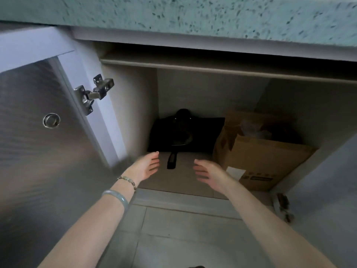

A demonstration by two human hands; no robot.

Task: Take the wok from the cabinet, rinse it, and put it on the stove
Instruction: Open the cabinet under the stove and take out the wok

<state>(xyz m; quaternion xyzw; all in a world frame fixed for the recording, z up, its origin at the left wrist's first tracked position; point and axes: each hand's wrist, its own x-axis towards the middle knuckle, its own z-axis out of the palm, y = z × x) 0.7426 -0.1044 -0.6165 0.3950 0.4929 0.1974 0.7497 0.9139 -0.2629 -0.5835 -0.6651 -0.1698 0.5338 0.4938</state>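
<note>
Under the speckled green counter point(212, 14), at mid-frame, the open cabinet point(193, 97) holds the dark wok point(179, 132), handle point(172, 160) pointing down-frame, long axis roughly vertical. Left hand point(146, 166) and right hand point(208, 171) hover spread and empty either side. Best grip the handle, steady the rim, and clear the cardboard box point(264, 161).

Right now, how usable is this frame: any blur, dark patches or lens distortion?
Head view: the right hand is motion-smeared, the left hand sharper; the wok sits in deep cabinet shadow, nearly black on black; the countertop edge bows from the wide-angle lens; the steel door shows streaky sheen.
</note>
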